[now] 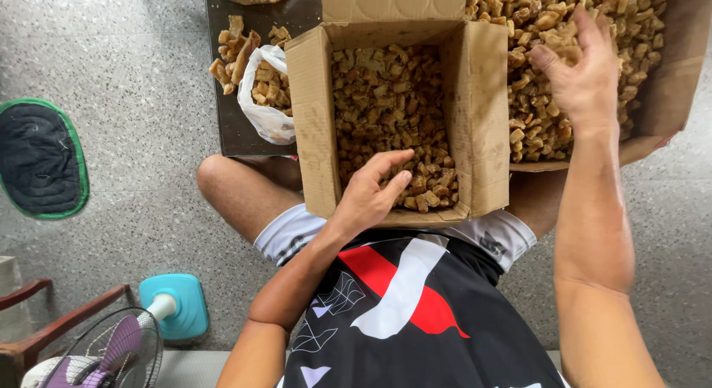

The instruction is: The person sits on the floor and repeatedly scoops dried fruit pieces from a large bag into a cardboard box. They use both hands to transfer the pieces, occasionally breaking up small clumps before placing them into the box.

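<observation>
An open cardboard box (311,128) sits on my lap, filled with small brown crispy snack pieces (386,106). My left hand (371,195) rests inside its near end, fingers curled on the pieces. To the right lies a larger cardboard box (667,91) heaped with the same brown pieces (534,32). My right hand (578,69) is over that heap, fingers bent around a few pieces.
A dark tray (237,128) at the back left holds a white plastic bag (263,113) of snack pieces and loose larger chunks (233,50). A dark mat with green edging (41,158) lies on the speckled floor. A small fan (111,351) with a teal base (174,303) stands near left.
</observation>
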